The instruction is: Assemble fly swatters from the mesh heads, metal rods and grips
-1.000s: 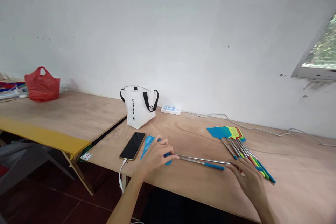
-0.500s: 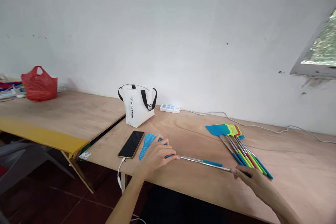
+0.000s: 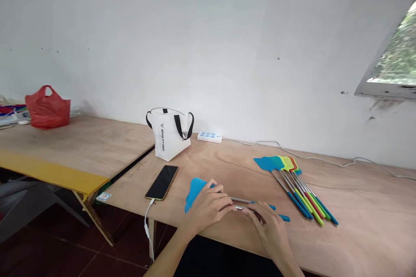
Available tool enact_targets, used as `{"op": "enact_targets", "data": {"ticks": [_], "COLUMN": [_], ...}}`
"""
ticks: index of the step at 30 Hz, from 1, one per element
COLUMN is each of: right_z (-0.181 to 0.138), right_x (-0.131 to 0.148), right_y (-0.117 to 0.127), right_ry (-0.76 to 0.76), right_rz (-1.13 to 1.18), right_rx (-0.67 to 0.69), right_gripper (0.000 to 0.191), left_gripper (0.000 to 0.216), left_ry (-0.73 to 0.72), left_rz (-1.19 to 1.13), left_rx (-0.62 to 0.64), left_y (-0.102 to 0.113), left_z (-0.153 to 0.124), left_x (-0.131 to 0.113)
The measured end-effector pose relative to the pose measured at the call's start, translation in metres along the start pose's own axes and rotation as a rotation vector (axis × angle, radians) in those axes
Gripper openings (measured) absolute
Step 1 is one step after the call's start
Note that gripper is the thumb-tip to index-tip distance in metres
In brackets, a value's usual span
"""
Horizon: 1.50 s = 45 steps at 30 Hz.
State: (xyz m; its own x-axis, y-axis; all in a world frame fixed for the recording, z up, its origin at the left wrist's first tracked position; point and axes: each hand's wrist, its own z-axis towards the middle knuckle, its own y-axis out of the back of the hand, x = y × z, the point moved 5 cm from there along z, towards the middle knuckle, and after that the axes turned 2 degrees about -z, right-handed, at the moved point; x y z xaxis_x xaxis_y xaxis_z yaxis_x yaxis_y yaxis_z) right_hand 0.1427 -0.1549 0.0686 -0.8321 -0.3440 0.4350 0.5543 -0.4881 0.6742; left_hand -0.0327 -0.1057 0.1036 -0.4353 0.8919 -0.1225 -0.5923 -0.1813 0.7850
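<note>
A blue fly swatter [image 3: 196,191] with a thin metal rod lies low over the table's front part. My left hand [image 3: 212,205] is closed around its neck and covers part of the mesh head. Fingers of my right hand [image 3: 266,223] are wrapped round the same rod, close beside my left hand. The swatter's blue grip [image 3: 284,217] sticks out to the right past my right hand. Just behind, a second metal rod with a blue grip [image 3: 272,207] lies on the table, its other end hidden by my left hand.
Several fly swatters [image 3: 292,165] in blue, yellow, green and red lie fanned at the right. A charging phone [image 3: 162,182] is at the left, a white bag [image 3: 169,138] and a power strip [image 3: 209,136] behind. A red plastic bag [image 3: 48,108] stands on the other table.
My right hand has moved left along the rod, and the rod between my hands is much shorter. My left hand and the blue head have shifted slightly right and nearer.
</note>
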Motion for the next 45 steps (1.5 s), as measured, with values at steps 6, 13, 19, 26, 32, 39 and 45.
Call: {"op": "enact_targets", "data": {"ticks": [6, 13, 19, 26, 32, 39, 45], "right_z": [0.002, 0.003, 0.005, -0.002, -0.007, -0.007, -0.004], "right_x": [0.003, -0.03, -0.079, -0.1, -0.1, -0.092, -0.087], "right_y": [-0.002, 0.005, 0.014, -0.012, -0.021, -0.026, -0.022], "right_ry": [-0.007, -0.05, -0.14, -0.078, -0.005, 0.074, 0.105], "right_rz": [0.017, 0.028, -0.023, -0.082, -0.298, -0.285, -0.237], "right_rx": [0.058, 0.124, 0.037, 0.015, -0.021, 0.074, 0.063], "right_gripper": [0.051, 0.045, 0.05, 0.043, 0.039, 0.032, 0.035], "left_gripper": [0.032, 0.024, 0.015, 0.033, 0.03, 0.012, 0.013], "left_ry": [0.03, 0.15, 0.198, 0.568, 0.581, 0.475, 0.473], "left_rz": [-0.049, -0.125, -0.068, 0.03, -0.019, -0.113, -0.108], "left_rx": [0.053, 0.093, 0.145, -0.005, -0.004, 0.134, 0.212], "left_y": [0.0, 0.007, 0.018, -0.014, -0.03, -0.039, -0.054], "left_z": [-0.004, -0.006, -0.011, -0.017, -0.024, -0.023, -0.024], "left_x": [0.013, 0.023, 0.036, 0.07, 0.078, 0.059, 0.055]}}
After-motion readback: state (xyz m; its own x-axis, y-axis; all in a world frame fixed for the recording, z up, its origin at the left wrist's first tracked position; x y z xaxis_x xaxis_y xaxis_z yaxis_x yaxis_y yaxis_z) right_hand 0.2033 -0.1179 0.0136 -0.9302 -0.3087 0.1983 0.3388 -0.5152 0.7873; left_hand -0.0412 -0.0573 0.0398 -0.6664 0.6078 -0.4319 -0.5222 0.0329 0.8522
